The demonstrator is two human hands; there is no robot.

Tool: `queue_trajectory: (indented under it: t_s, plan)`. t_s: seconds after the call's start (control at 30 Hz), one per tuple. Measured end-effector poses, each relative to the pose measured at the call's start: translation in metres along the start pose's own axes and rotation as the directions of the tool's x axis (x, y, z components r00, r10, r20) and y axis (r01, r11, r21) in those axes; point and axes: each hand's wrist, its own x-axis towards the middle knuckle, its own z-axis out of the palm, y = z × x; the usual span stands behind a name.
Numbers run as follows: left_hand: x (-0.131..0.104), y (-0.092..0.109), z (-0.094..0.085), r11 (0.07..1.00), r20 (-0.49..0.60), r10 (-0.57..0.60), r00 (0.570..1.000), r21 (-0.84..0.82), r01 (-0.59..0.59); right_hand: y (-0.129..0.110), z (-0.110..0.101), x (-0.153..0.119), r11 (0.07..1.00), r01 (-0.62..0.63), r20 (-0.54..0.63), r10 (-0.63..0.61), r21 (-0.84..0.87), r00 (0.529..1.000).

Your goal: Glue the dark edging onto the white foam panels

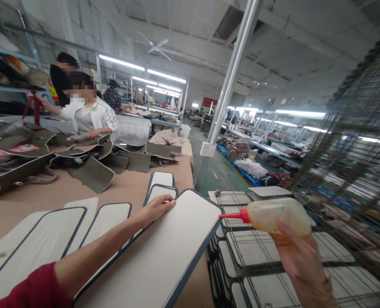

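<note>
A large white panel with a dark blue edge (164,248) lies tilted at the front edge of the tan table. My left hand (158,209) is closed on its upper left edge, fingers together over the rim. In my right hand (297,252) is a translucent squeeze bottle (278,214) with amber liquid and a red nozzle (235,215). The bottle lies nearly level, and its tip is at the panel's upper right corner. More white panels with dark edges (42,235) lie to the left, and smaller ones (161,179) sit beyond my left hand.
Olive-grey leather-like pieces (92,173) are heaped across the tan table (138,182). A person in a white jacket (90,112) works behind them, others farther back. Wire racks holding white panels (254,248) stand at the right, near a metal post (224,107).
</note>
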Motion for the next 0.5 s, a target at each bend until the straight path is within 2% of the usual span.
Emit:
queue_trajectory:
  t_s: [0.2, 0.4, 0.5]
  plan:
    - [0.010, -0.005, -0.019, 0.999, 0.025, 0.000, 1.000, -0.046, 0.001, 0.006, 0.022, -0.007, 0.999, 0.040, -0.022, -0.040, -0.017, 0.999]
    - [0.015, -0.009, -0.031, 0.999, 0.009, 0.006, 1.000, -0.035, -0.006, 0.017, 0.026, -0.007, 0.983, 0.150, -0.014, -0.153, -0.101, 0.988]
    - [0.015, -0.007, -0.034, 1.000, -0.010, 0.017, 1.000, -0.026, -0.017, 0.019, 0.027, -0.007, 0.982, 0.165, -0.021, -0.167, -0.092, 0.986]
